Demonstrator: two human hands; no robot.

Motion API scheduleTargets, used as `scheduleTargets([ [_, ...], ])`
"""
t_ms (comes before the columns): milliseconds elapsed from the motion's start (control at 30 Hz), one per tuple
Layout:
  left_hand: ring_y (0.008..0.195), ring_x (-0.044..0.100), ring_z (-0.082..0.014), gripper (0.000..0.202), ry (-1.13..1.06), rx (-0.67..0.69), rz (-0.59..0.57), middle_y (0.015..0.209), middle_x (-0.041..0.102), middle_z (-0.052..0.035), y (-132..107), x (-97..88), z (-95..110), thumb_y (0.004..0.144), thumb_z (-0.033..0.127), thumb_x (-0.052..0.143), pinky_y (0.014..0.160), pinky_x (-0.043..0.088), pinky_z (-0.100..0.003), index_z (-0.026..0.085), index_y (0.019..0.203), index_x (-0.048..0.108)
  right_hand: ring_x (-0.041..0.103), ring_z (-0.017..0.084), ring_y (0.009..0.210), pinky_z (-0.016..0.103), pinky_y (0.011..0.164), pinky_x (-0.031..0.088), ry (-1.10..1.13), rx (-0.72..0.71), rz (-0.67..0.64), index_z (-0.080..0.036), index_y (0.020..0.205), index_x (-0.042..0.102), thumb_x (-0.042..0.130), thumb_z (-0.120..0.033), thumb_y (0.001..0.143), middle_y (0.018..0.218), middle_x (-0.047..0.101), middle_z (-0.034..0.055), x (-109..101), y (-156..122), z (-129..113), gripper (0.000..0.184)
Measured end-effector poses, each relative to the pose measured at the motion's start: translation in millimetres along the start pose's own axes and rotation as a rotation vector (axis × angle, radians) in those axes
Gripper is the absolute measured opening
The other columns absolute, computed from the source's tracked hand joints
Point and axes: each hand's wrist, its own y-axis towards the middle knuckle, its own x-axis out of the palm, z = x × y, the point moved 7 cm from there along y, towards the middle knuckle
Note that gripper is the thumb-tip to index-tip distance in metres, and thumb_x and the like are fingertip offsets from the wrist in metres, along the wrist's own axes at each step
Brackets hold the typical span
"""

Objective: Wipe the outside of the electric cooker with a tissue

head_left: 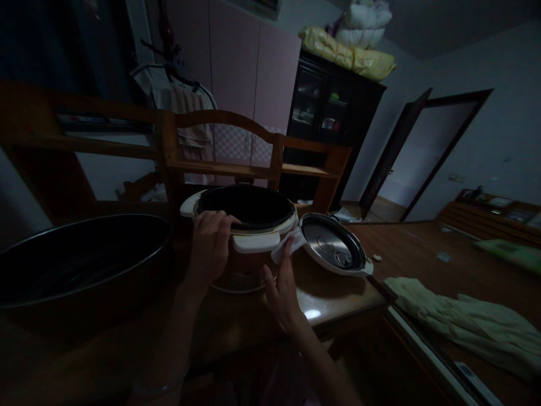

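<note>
A rice cooker (249,242) with a white rim and reddish body stands on a wooden table (338,299). Its dark inner pot is exposed, and its hinged lid (333,243) lies swung back to the right, shiny inside facing up. My left hand (211,245) grips the front left of the cooker's rim, fingers curled over the edge. My right hand (281,285) pinches a small white cloth (287,246) and presses it against the cooker's front right side, near the lid hinge.
A large dark wok (80,259) sits at the left on the table. A wooden chair back (224,141) rises behind the cooker. A pale green cloth (465,321) lies on a bed at the right. A dark cabinet (329,113) and an open door stand farther back.
</note>
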Motion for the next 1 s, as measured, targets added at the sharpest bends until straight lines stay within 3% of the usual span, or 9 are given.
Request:
scheduleTargets([
  [400, 0.100, 0.054, -0.0268, 0.053, 0.023, 0.029, -0.010, 0.098, 0.063, -0.0085, -0.1, 0.3, 1.0, 0.104, 0.031, 0.013, 0.102, 0.036, -0.049, 0.022, 0.103, 0.065, -0.002, 0.026, 0.157, 0.052, 0.128, 0.011, -0.031, -0.004, 0.001, -0.021, 0.162, -0.010, 0.046, -0.045, 0.104, 0.171, -0.006, 0.0041, 2.6, -3.8, 3.7, 0.084],
  [800, 0.102, 0.055, -0.0267, 0.054, 0.005, 0.018, -0.022, 0.096, 0.063, -0.0081, 3.1, 0.5, -1.5, 0.104, 0.032, 0.014, 0.105, 0.038, -0.051, 0.022, 0.105, 0.067, 0.003, 0.029, 0.158, 0.054, 0.127, 0.017, -0.067, 0.007, -0.035, -0.022, 0.163, -0.006, 0.049, -0.040, 0.102, 0.171, 0.000, 0.0057, 17.4, -30.2, 3.9, 0.084],
  [900, 0.117, 0.055, -0.0246, 0.049, -0.063, 0.045, -0.032, 0.114, 0.065, -0.0071, -3.9, -5.1, 8.5, 0.105, 0.030, 0.017, 0.118, 0.029, -0.054, 0.023, 0.122, 0.062, 0.004, 0.030, 0.157, 0.056, 0.126, 0.018, -0.058, -0.002, -0.051, -0.025, 0.163, -0.006, 0.053, -0.040, 0.100, 0.171, 0.000, 0.0059, 26.5, -40.1, 3.5, 0.088],
  [1000, 0.140, 0.043, -0.0275, 0.042, -0.060, 0.047, 0.053, 0.149, 0.049, -0.0085, -35.6, -15.9, 27.1, 0.102, 0.031, 0.036, 0.124, 0.021, -0.060, 0.027, 0.143, 0.046, 0.002, 0.030, 0.157, 0.058, 0.125, 0.018, 0.011, 0.048, -0.014, -0.027, 0.161, -0.015, 0.052, -0.042, 0.101, 0.171, -0.008, 0.0058, 33.0, -50.7, 7.7, 0.090],
])
